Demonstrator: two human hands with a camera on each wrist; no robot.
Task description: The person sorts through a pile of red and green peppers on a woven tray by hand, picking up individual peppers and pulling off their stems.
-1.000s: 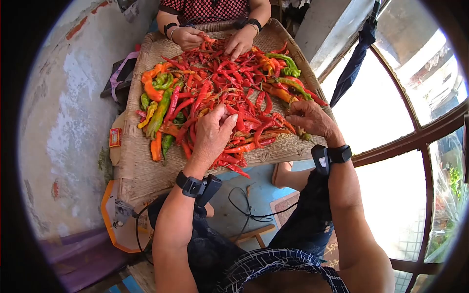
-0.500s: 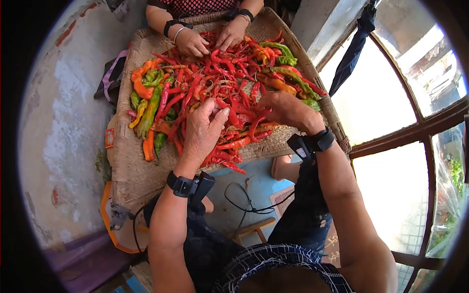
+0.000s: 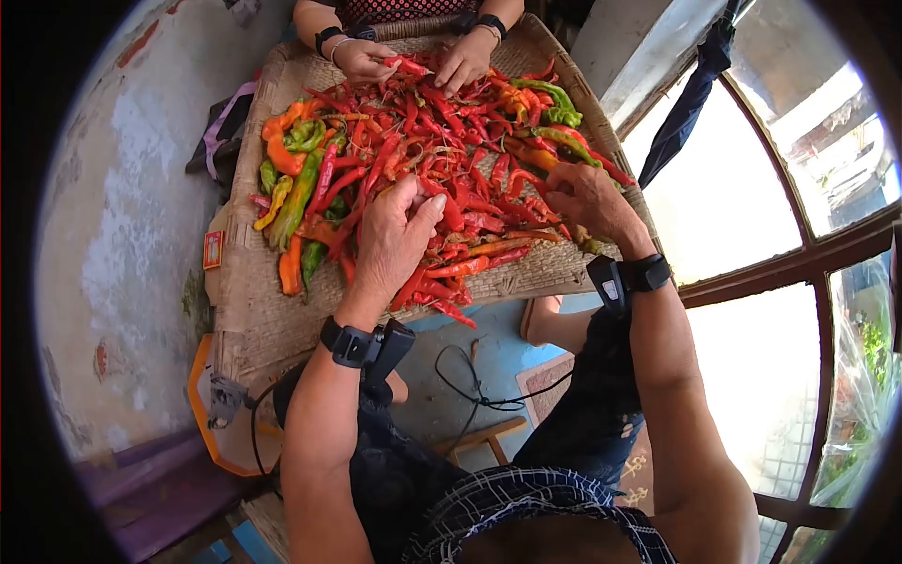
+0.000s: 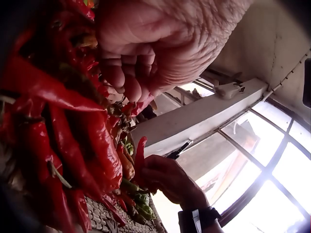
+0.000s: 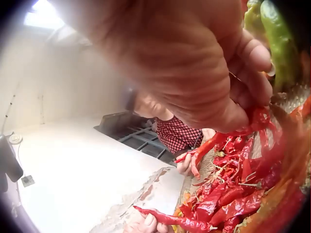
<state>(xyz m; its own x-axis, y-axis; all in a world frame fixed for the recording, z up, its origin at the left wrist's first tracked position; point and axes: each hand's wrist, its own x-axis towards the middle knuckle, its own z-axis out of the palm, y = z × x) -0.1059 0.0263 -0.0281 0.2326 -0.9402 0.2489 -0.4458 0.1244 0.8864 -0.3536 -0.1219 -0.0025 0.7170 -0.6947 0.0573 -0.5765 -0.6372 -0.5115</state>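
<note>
A wide woven tray (image 3: 268, 324) holds a heap of red chili peppers (image 3: 474, 221). My left hand (image 3: 390, 240) is over the near middle of the heap, pinching a red chili pepper (image 5: 182, 222) between thumb and fingers; its tip points out past the thumb. Over the tray's right side, my right hand (image 3: 597, 207) has its fingers bent down. The left wrist view shows a red chili pepper (image 4: 140, 151) standing up from that right hand's grip. Opposite me, another person's hands (image 3: 467, 61) work at the far edge, one holding up a red pepper (image 3: 406, 66).
Green and orange peppers (image 3: 296, 202) line the tray's left side, with green ones (image 3: 559, 103) at the right. A plastered wall (image 3: 132, 235) stands left, a framed window (image 3: 752, 376) right. A dark folded umbrella (image 3: 691, 103) hangs there. Black cable (image 3: 479, 399) lies on the floor below.
My right hand moved inward over the heap, then back out to the right. My left hand stayed nearly in place. The other person's hand has lifted a red pepper.
</note>
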